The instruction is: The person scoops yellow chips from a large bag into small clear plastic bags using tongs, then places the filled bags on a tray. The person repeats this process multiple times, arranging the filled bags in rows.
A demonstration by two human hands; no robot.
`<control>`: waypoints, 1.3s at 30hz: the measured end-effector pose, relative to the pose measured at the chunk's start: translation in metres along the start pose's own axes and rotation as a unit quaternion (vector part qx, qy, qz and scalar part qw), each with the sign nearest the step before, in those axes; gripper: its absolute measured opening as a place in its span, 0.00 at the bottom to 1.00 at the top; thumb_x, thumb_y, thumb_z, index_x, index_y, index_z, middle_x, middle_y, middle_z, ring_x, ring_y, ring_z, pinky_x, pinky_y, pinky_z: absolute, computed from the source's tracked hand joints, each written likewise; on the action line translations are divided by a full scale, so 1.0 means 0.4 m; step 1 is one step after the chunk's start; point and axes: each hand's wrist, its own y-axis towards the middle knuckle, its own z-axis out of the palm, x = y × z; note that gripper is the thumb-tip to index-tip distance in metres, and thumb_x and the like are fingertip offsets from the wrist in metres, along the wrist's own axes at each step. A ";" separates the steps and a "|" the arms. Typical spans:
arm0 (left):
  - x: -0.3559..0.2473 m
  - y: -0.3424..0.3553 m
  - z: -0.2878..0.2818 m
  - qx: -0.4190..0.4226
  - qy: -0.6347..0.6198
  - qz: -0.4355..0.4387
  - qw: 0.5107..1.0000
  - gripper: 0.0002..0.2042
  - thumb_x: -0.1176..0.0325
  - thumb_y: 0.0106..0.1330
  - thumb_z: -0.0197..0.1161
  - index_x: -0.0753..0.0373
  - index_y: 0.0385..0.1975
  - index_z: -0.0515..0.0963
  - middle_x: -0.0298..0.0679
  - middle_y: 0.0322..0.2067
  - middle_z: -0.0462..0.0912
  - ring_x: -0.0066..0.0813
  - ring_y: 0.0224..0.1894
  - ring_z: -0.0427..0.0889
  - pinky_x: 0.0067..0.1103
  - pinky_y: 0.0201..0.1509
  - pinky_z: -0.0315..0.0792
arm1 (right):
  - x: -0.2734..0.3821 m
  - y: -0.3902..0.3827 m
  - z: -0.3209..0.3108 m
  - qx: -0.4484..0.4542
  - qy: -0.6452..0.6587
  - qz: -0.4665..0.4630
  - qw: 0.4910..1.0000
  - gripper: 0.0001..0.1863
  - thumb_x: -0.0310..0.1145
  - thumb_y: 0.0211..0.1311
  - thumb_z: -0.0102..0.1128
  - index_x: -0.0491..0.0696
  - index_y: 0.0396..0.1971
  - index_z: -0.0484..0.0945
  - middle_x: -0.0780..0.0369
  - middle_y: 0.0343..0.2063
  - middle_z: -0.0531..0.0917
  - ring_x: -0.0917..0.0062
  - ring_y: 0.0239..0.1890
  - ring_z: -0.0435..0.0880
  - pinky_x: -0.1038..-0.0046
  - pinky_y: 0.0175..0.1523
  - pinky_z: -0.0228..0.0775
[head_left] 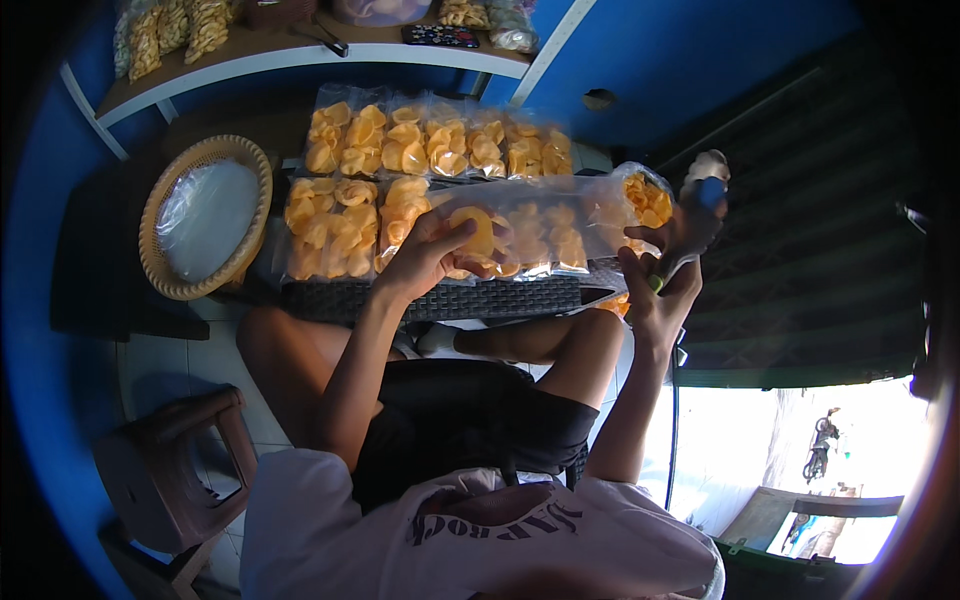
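In my left hand, closed at the middle of the table, is the lower end of a long clear plastic bag with orange crackers inside. The bag stretches rightward toward my right hand, which is raised at the table's right side. Its fingers curl round something with a small yellow-green part that shows beside the thumb; its kind is unclear. Just above that hand is a blurred dark shape with a blue patch. A large bag of loose orange crackers stands behind the fingers.
Filled clear cracker packs lie in two rows on the dark woven table. A wicker basket with clear plastic sheets stands at left. A shelf with more bags runs behind. A brown stool is at lower left, a dark shutter at right.
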 end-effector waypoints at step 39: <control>0.076 0.012 -0.077 -0.066 0.135 -0.004 0.989 0.20 0.58 0.72 0.62 0.68 0.53 0.73 0.42 0.43 0.82 0.29 0.39 0.85 0.25 0.38 0.83 | 0.015 -0.054 0.051 0.029 0.128 0.075 0.988 0.22 0.17 0.49 0.65 0.38 0.48 0.74 0.59 0.36 0.84 0.79 0.37 0.82 0.77 0.46 0.72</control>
